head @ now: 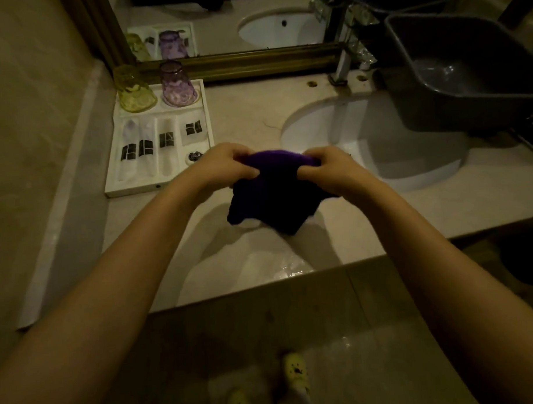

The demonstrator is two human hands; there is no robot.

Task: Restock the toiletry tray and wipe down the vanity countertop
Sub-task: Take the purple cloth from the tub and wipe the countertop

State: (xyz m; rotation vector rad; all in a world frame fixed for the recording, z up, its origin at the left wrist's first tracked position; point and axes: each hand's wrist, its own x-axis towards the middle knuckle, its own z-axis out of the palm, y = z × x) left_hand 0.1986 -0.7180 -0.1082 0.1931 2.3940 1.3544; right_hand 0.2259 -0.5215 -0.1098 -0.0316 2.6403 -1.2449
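The room is dim, with a pale stone counter [241, 121] running along a framed mirror [239, 62]. Above the counter's front edge, the left hand [227, 165] and right hand [326, 171] each have their fingers closed on a dark purple cloth [274, 195], held up off the surface between them. At the left stands the white toiletry tray [208, 125], holding wrapped sachets, a yellow glass [133, 90] and a purple glass [176, 84] upside down. An oval sink [341, 132] lies to the right, with a grey plastic tub [466, 71] overhanging it
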